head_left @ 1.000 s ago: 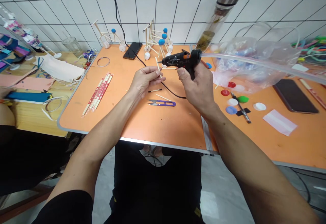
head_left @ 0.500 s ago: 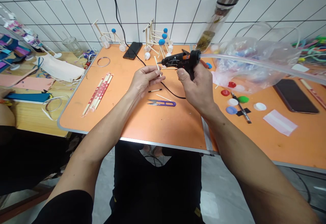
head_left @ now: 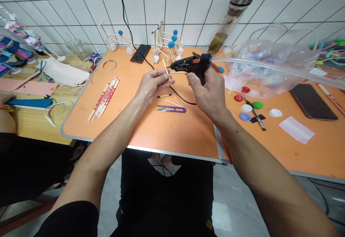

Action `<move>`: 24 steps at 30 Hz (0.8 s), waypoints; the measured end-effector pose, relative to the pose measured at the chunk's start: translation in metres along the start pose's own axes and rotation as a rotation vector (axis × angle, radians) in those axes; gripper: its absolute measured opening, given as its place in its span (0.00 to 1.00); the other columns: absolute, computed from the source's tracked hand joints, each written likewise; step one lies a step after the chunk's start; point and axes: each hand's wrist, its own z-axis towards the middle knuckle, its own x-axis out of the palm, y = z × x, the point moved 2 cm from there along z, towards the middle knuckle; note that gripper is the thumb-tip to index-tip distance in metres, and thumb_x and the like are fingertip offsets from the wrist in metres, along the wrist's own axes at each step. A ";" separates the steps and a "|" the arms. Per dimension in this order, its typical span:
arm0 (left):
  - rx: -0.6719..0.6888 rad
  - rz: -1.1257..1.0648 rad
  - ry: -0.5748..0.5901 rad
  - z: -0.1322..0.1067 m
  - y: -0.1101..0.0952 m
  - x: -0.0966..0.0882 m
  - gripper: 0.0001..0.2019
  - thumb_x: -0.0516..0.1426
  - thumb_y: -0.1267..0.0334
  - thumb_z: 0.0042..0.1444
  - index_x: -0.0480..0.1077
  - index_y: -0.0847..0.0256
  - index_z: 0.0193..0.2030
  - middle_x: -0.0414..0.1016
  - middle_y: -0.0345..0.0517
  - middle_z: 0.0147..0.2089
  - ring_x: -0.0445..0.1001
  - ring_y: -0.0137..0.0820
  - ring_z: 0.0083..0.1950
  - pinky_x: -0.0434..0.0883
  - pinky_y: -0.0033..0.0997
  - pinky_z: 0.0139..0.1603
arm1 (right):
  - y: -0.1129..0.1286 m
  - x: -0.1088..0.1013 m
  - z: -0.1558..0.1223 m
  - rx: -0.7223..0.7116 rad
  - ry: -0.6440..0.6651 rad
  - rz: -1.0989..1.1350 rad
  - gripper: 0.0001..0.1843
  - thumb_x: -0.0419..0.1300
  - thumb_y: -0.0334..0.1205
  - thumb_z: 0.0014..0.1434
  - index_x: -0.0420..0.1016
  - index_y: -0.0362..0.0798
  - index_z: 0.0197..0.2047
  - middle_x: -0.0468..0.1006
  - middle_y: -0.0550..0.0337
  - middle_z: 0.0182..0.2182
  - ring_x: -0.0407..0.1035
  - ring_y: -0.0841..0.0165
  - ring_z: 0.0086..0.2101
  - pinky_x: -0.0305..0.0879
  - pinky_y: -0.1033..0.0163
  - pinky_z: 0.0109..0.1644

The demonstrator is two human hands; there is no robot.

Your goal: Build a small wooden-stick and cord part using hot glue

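Note:
My left hand [head_left: 154, 82] pinches a short pale wooden stick [head_left: 165, 65], which stands up out of the fingertips. My right hand [head_left: 208, 91] is wrapped round the handle of a black glue gun [head_left: 188, 63]. The gun points left, its nozzle at or very near the stick; whether they touch I cannot tell. A long clear glue stick [head_left: 269, 70] runs out of the gun's back to the right. Below the hands, purple-handled thread snips [head_left: 172, 109] lie on the orange table [head_left: 167, 134], with a thin stick [head_left: 173, 103] and a dark-tipped one [head_left: 164, 95] beside them.
Wooden stick frames with blue balls [head_left: 171, 44] stand by the wall, near a phone [head_left: 140, 53]. Wrapped chopsticks [head_left: 104, 99] lie left. To the right are a tea bottle [head_left: 229, 21], a plastic bag [head_left: 269, 62], bottle caps [head_left: 258, 105] and another phone [head_left: 312, 101]. A person's arm [head_left: 7, 118] shows far left.
The wooden stick and the glue gun's nozzle have shifted very slightly to the left. Both hands keep the same grip, and nothing else has visibly moved.

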 end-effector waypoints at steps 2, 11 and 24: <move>0.000 0.001 -0.002 0.000 0.000 0.000 0.07 0.72 0.77 0.63 0.82 0.64 0.41 0.86 0.41 0.36 0.90 0.28 0.36 0.88 0.26 0.51 | 0.000 0.000 0.000 0.008 0.003 0.000 0.33 0.57 0.76 0.78 0.83 0.55 0.56 0.81 0.57 0.35 0.81 0.53 0.42 0.82 0.42 0.52; -0.011 -0.002 -0.019 0.000 0.000 0.000 0.07 0.70 0.78 0.64 0.82 0.64 0.41 0.86 0.40 0.35 0.90 0.29 0.35 0.88 0.25 0.48 | 0.000 0.000 0.000 0.007 0.012 -0.018 0.35 0.56 0.78 0.78 0.84 0.55 0.56 0.80 0.56 0.34 0.80 0.53 0.41 0.82 0.42 0.51; 0.010 -0.004 -0.003 0.001 0.001 -0.001 0.07 0.70 0.78 0.64 0.82 0.64 0.40 0.86 0.41 0.35 0.90 0.29 0.37 0.88 0.25 0.48 | 0.004 0.000 -0.001 0.019 0.025 -0.041 0.35 0.55 0.78 0.78 0.82 0.55 0.57 0.79 0.56 0.36 0.79 0.52 0.43 0.79 0.42 0.51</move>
